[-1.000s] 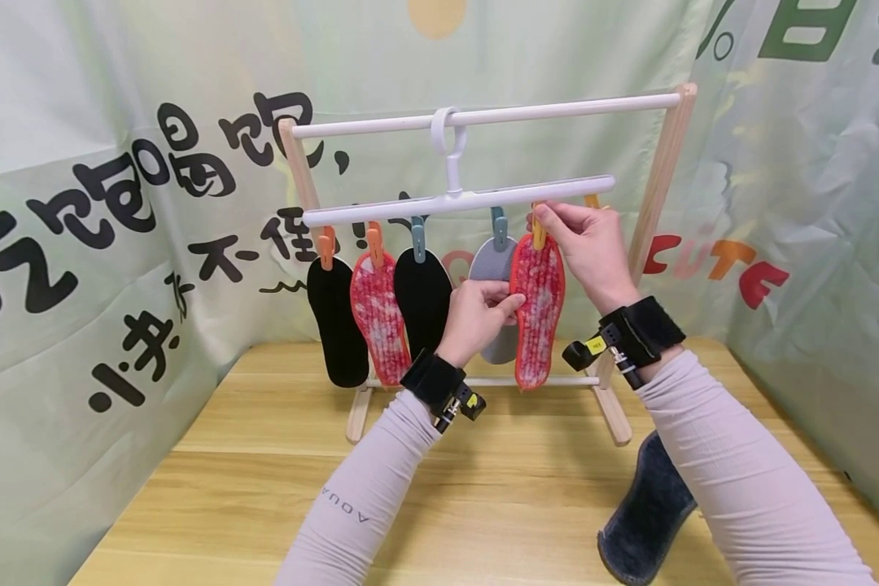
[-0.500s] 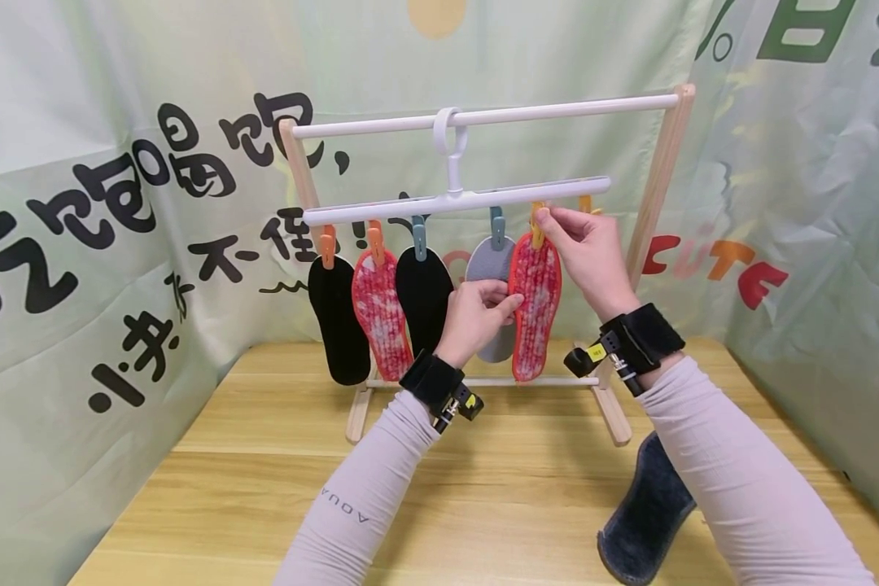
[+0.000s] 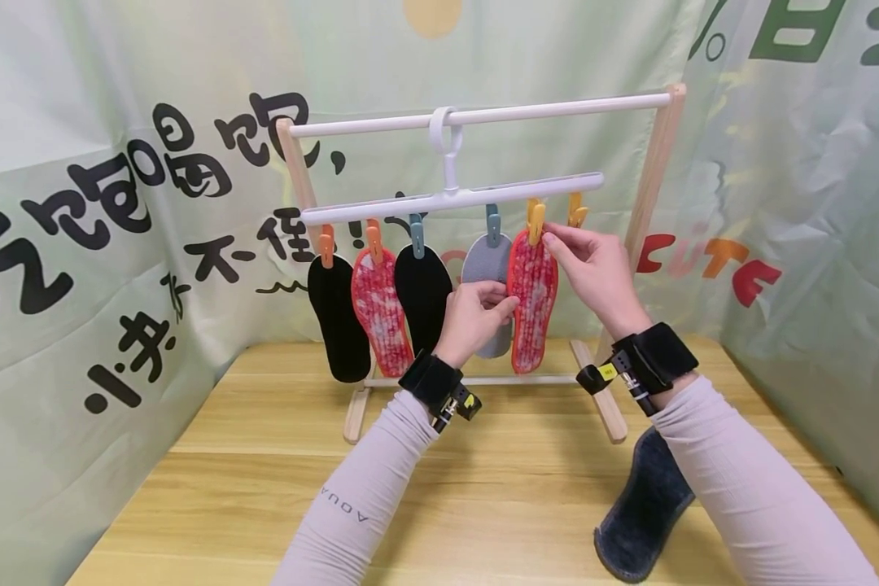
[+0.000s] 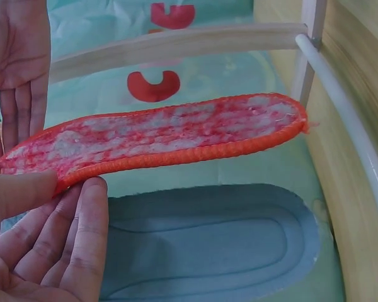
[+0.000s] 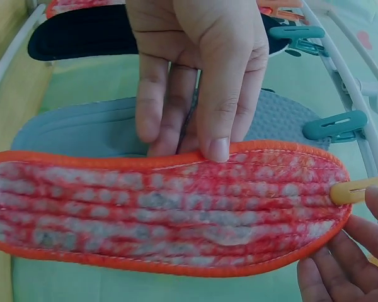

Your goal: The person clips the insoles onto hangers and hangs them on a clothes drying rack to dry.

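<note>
A red-and-white insole (image 3: pixel 533 301) with an orange edge hangs from a yellow clothespin (image 3: pixel 535 222) on the white hanger (image 3: pixel 513 192). My left hand (image 3: pixel 474 319) pinches the insole's left edge between thumb and fingers, as the left wrist view also shows. Beside its upper right edge is my right hand (image 3: pixel 596 268), off the clothespin, with fingers extended near or against the edge. In the right wrist view its fingertips (image 5: pixel 337 267) lie by the insole's clipped end. Behind the left hand hangs a grey insole (image 3: pixel 483 256) from a blue clothespin (image 3: pixel 493 225).
Further left hang a black insole (image 3: pixel 421 285), another red one (image 3: pixel 382 317) and another black one (image 3: pixel 337 325). A second yellow clothespin (image 3: pixel 576 210) sits at the hanger's right end. A wooden rack (image 3: pixel 655 195) carries the hanger. One dark insole (image 3: pixel 640 513) lies on the table (image 3: pixel 439 496).
My right hand has let go of the yellow clothespin and moved slightly down and right. The left hand keeps its pinch on the red insole, which now hangs slightly higher.
</note>
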Demonstrator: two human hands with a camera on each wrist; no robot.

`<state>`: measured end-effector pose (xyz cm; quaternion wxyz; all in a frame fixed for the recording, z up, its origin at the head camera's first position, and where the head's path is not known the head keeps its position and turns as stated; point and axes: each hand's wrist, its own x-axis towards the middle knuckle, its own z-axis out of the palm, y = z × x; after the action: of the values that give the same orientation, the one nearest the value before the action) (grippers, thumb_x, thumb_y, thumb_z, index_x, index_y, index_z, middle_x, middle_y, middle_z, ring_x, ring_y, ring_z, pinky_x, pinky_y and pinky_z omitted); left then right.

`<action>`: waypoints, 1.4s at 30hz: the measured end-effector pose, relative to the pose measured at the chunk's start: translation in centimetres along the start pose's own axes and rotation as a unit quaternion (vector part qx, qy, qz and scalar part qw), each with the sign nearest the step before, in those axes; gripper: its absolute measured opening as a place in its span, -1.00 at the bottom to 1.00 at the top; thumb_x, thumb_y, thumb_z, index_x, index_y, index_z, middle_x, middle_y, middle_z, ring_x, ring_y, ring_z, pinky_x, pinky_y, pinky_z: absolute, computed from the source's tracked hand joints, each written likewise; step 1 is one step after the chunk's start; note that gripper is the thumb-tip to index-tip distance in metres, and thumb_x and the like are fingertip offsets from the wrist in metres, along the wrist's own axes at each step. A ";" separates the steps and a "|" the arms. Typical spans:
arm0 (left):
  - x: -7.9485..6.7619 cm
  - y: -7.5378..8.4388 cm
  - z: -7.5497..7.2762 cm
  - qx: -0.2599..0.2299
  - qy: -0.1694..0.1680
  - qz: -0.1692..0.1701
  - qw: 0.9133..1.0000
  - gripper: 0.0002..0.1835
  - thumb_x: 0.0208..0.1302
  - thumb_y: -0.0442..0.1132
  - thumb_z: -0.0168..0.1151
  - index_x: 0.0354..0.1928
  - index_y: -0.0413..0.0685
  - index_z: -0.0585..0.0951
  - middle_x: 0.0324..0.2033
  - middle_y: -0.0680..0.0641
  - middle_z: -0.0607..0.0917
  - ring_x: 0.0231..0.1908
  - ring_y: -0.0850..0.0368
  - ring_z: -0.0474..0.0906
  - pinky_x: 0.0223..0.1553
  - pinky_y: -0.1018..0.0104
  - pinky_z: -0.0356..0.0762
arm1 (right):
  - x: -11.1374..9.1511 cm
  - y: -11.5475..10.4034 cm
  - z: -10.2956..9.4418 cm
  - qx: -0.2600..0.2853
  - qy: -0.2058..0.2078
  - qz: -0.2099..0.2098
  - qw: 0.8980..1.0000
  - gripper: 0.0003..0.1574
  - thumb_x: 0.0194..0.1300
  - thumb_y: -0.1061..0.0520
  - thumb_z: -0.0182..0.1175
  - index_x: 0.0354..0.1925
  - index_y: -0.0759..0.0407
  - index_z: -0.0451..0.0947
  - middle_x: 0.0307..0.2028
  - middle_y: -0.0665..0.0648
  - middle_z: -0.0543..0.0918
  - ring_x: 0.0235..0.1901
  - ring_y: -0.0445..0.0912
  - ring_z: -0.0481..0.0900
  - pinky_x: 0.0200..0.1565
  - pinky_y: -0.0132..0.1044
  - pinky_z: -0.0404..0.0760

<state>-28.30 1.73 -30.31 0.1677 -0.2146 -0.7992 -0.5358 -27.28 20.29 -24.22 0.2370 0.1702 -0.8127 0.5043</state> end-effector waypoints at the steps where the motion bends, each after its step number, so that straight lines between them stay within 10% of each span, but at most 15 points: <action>1: -0.1 0.0 0.0 0.006 0.000 -0.002 1.000 -0.87 0.23 -0.22 0.34 -0.27 -0.14 0.70 -0.48 0.07 0.71 -0.46 0.12 0.69 -0.46 0.49 0.60 | -0.2 0.1 -0.1 -0.004 -0.002 -0.001 1.000 -0.43 0.35 -0.16 0.14 0.25 -0.02 0.50 0.09 0.06 0.60 0.02 -0.17 0.56 -0.02 -0.30 0.55; 25: -1.8 -1.6 1.2 0.055 -0.031 -0.007 0.998 -0.90 0.24 -0.14 0.32 -0.31 0.03 0.73 -0.53 0.14 0.71 -0.52 0.38 0.61 -0.48 0.45 0.54 | -4.4 0.9 -3.9 -0.106 -0.071 0.008 0.992 -0.36 0.37 -0.18 0.12 0.24 0.18 0.50 0.03 0.15 0.63 -0.01 -0.07 0.59 -0.08 -0.34 0.54; 34: -3.2 -1.6 2.7 0.051 -0.064 -0.006 0.997 -0.88 0.24 -0.15 0.33 -0.34 -0.03 0.73 -0.57 0.12 0.69 -0.56 0.40 0.58 -0.48 0.48 0.54 | -7.6 1.1 -6.0 -0.215 -0.123 0.019 0.969 -0.25 0.34 -0.30 0.08 0.14 0.29 0.56 -0.09 0.24 0.68 -0.15 0.06 0.65 -0.20 -0.01 0.61; 42: -4.0 -1.5 4.2 0.082 -0.083 -0.006 0.993 -0.88 0.23 -0.11 0.33 -0.34 0.03 0.73 -0.61 0.17 0.68 -0.61 0.46 0.56 -0.55 0.52 0.50 | -10.4 1.8 -7.7 -0.271 -0.152 0.032 0.950 -0.22 0.31 -0.35 0.08 0.04 0.31 0.63 -0.21 0.25 0.70 -0.30 0.03 0.65 -0.37 -0.11 0.58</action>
<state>-25.82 4.48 -35.03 0.1149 -0.2392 -0.8528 -0.4497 -17.92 28.36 -28.39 0.1317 0.1480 -0.9502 0.2406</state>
